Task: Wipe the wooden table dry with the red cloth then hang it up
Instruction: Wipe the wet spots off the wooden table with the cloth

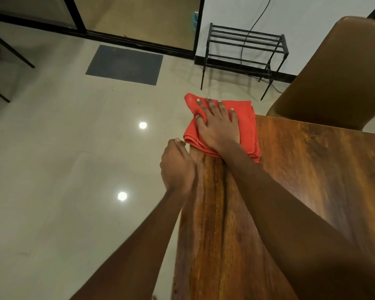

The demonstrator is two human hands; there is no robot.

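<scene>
Surface: wooden table (301, 169), lower right.
My right hand (219, 124): spread flat on red cloth (247, 126).
My left hand (178, 167): gripping table edge.

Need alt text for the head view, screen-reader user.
A right hand presses a folded red cloth flat on the corner of a wooden table. The left hand rests against the table's edge; a brown chair and black rack stand beyond.

1. The red cloth (248, 126) is folded into a layered rectangle and lies flat over the far left corner of the tabletop, with its rumpled far end hanging past the edge
2. The wooden table (312, 180) has a glossy dark-brown top with streaky grain
</scene>
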